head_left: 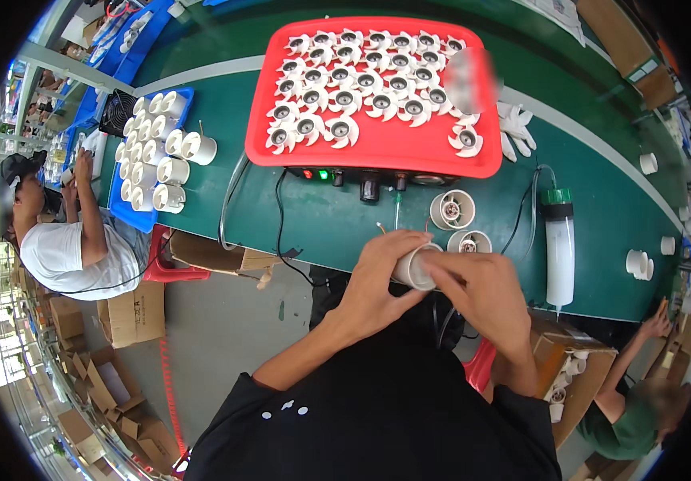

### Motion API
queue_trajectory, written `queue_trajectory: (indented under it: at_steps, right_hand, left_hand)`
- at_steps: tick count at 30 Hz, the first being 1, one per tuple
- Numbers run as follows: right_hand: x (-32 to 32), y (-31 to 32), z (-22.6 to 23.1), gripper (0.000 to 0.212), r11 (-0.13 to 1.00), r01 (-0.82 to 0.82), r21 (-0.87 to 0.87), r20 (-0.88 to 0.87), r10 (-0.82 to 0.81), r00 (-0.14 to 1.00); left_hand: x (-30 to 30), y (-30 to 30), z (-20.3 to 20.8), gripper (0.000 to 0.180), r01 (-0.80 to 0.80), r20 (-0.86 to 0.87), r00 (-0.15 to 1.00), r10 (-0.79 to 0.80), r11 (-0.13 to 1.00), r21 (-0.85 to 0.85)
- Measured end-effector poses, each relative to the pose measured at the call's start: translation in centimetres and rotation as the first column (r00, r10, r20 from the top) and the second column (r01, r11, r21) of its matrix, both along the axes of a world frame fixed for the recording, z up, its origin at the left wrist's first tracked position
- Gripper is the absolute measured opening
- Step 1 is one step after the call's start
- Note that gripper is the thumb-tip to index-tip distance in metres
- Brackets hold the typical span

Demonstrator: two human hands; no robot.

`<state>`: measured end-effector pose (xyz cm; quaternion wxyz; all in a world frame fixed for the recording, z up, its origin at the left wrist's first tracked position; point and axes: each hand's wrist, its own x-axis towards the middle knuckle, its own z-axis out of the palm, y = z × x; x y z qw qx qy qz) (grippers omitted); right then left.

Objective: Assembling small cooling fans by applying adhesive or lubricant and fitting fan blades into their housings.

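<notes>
My left hand (379, 276) is closed round a white cylindrical fan housing (415, 271) at the table's near edge, its round opening tilted toward me. Curled against the rim of the same housing are the fingers of my right hand (485, 293); their tips partly cover the opening, and what lies inside is hard to see. Just beyond my hands stand a white housing with a coil and wires inside (452, 210) and a second such housing (470, 242), partly hidden by my right hand. A red tray (393, 152) farther off carries many white fan impellers (365, 80).
Under the tray sits a black control box (369, 186) with knobs and cables. To the right lies a dispensing syringe (559, 248) with a green cap, near white gloves (517, 128). A blue tray (188, 104) of white housings is left. Co-workers sit at both sides.
</notes>
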<state>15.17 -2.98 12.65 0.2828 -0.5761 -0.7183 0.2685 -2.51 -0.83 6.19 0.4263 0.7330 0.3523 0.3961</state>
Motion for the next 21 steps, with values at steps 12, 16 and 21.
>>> queue_trajectory:
  at_steps: [12,16,21]
  right_hand:
    - [0.6,1.2,-0.3,0.014,0.975,0.112,-0.191,-0.423,-0.184,0.887]
    - [1.2,-0.3,-2.3,0.015,0.966,0.141,-0.218,-0.356,-0.213,0.910]
    - [1.3,-0.3,-3.6,0.012,0.969,0.028,-0.245,-0.362,-0.118,0.925]
  left_hand:
    - [-2.4,1.9,-0.7,0.056,-0.069,0.018,0.997,0.070,0.997,-0.030]
    - [-3.5,2.5,-0.2,0.038,-0.092,-0.001,0.996,0.092,0.993,0.074]
    - [-11.6,2.6,1.7,0.059,-0.626,0.199,0.762,0.617,0.780,-0.021]
